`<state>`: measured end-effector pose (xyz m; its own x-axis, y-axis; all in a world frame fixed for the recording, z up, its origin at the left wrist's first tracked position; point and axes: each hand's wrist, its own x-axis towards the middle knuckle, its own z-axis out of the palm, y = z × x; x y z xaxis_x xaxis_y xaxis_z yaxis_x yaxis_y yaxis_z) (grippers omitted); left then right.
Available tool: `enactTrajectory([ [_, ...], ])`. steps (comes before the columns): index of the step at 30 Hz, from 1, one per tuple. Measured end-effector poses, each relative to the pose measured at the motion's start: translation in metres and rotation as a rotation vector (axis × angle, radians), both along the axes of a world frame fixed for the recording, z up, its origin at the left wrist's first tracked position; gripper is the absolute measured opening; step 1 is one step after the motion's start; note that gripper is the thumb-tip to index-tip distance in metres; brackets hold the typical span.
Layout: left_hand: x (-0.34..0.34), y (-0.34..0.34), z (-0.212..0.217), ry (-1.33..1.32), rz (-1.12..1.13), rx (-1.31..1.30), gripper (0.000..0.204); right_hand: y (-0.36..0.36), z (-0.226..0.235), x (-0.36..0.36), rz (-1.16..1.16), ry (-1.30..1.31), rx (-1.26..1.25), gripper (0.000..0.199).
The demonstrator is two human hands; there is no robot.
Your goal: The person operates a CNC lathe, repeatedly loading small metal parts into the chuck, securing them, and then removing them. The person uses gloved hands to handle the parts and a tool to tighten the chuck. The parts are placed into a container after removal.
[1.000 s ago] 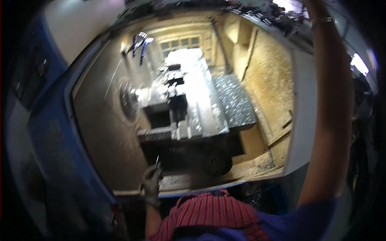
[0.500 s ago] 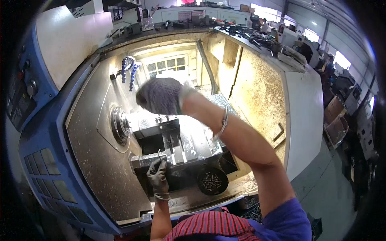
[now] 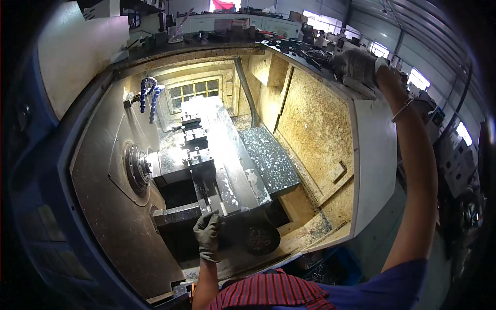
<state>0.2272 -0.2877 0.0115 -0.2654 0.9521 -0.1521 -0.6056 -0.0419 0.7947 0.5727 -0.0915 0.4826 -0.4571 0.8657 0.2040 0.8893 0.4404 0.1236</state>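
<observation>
My left hand [image 3: 207, 238], in a grey glove, is closed in a pinch at the front edge of the machine slide [image 3: 227, 191]. Between its fingers is a thin bent rod, like a hex key; it hardly shows against the dark slide. My right hand [image 3: 356, 66], also gloved, is stretched far to the right over the ledge beside the machine, near loose tools and flat blocks [image 3: 359, 88]. Its fingers are blurred, and what they touch is hidden. On the slide stand several bolted tool holders [image 3: 196, 147], facing the round spindle chuck [image 3: 138, 168].
Blue segmented coolant hoses [image 3: 153, 103] hang at the back left. A dark hose [image 3: 245, 93] runs down the rear corner. Chip-coated walls [image 3: 315, 129] enclose the right side, and a speckled cover [image 3: 271, 160] lies beside the slide. A round dark container [image 3: 262, 241] sits in front.
My right hand has swung from above the tool holders out to the ledge at the right, uncovering them. My left hand stays low by the slide, still pinched. The view has shifted.
</observation>
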Motion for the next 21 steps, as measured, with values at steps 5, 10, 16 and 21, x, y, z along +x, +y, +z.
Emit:
enactTrajectory([
  [5, -0.015, -0.005, -0.005, 0.055, 0.009, -0.032, 0.012, 0.034, -0.029, -0.014, 0.062, -0.282, 0.109, 0.036],
  [10, -0.02, -0.013, 0.005, 0.099, 0.073, -0.054, 0.013, 0.027, -0.039, -0.04, 0.095, -0.299, 0.143, 0.042],
  [16, -0.019, -0.016, 0.003, 0.148, 0.068, -0.044, 0.012, 0.04, -0.04, -0.026, 0.17, -0.193, 0.116, 0.039],
  [21, 0.0, -0.011, 0.0, 0.116, 0.012, -0.014, 0.008, 0.015, -0.027, -0.054, -0.194, -0.523, 0.103, 0.044],
])
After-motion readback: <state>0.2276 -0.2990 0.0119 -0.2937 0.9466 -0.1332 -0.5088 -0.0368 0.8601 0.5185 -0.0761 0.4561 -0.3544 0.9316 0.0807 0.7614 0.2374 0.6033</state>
